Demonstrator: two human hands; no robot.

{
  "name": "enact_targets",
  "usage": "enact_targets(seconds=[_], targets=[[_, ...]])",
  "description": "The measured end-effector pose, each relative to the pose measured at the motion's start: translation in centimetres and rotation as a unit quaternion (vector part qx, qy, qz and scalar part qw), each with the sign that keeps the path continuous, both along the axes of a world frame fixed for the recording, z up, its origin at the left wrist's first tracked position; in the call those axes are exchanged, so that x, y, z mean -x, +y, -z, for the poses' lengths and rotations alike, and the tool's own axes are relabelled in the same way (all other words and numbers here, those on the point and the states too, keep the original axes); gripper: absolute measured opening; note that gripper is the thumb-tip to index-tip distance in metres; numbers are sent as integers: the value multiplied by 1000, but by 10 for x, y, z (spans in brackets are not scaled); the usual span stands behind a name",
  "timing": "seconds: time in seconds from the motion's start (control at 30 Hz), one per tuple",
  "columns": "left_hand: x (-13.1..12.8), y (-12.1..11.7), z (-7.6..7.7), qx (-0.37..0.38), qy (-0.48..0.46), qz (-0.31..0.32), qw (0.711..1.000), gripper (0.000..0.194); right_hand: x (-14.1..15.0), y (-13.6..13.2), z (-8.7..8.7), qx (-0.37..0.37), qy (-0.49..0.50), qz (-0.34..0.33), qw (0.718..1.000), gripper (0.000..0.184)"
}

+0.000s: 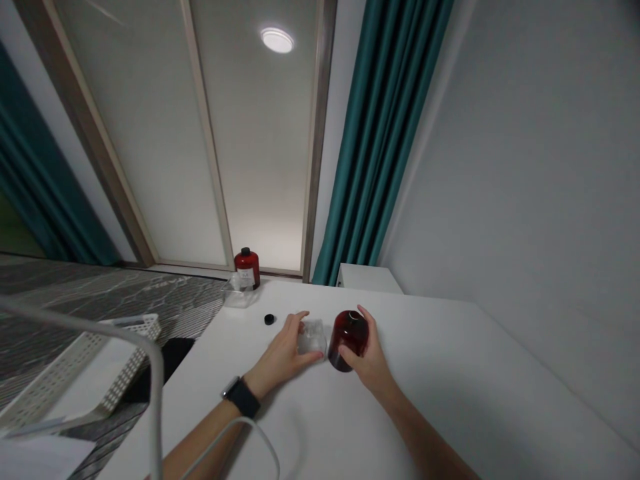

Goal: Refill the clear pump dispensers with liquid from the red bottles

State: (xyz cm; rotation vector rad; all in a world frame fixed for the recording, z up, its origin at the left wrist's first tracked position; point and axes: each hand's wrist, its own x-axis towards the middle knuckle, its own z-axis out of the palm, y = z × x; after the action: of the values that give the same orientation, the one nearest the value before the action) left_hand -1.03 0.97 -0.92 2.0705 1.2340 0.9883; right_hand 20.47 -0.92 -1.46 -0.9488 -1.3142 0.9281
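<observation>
Two items are held together on the white table (pixel 425 380); an uncapped dark red bottle (pixel 347 337) is clamped, tilted, by the right hand (pixel 367 360), apparently steadied to expose its mouth; a clear plastic packet (pixel 311 338) is gripped by the left hand (pixel 283 353) just beside the bottle; a black screw cap (pixel 269 319) lies left of it.

A dark red bottle (pixel 247 269) with a black cap stood at the far edge of the white table (pixel 440 373), just behind a clear plastic box (pixel 239 293). Teal curtains (pixel 380 140) hung beyond the table, near a white cabinet (pixel 369 278). At left, a perforated white plastic basket (pixel 120 360) lay tilted above the grey patterned carpet (pixel 100 293), and a round light (pixel 277 40) glowed overhead.
</observation>
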Motion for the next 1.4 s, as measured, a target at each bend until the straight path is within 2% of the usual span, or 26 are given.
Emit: enact_targets(seconds=[0.1,0.23,0.47,0.67,0.8,1.0,1.2,1.4], targets=[[2,0,-2,-9,22,28,999,75,8,0,-2,11,-37,61,997,88],[3,-2,-4,-17,48,52,997,71,13,1,-5,-11,-95,116,989,73],[4,-4,-6,-2,6,40,999,85,2,-4,-10,-66,-182,106,975,72],[8,-8,-18,-16,22,75,997,80,-11,-11,-25,-99,-297,112,943,67],[9,-11,-20,-47,49,91,994,82,-16,-14,-35,-122,-352,93,923,66],[7,-15,-20,-69,91,122,986,79,-32,-24,-39,-167,-414,29,894,68],[2,-21,-25,-61,100,144,983,78,-45,-38,-46,-153,-473,-15,868,70],[-4,-26,-33,-51,142,165,975,78,-47,-43,-56,-147,-526,-53,836,72]])
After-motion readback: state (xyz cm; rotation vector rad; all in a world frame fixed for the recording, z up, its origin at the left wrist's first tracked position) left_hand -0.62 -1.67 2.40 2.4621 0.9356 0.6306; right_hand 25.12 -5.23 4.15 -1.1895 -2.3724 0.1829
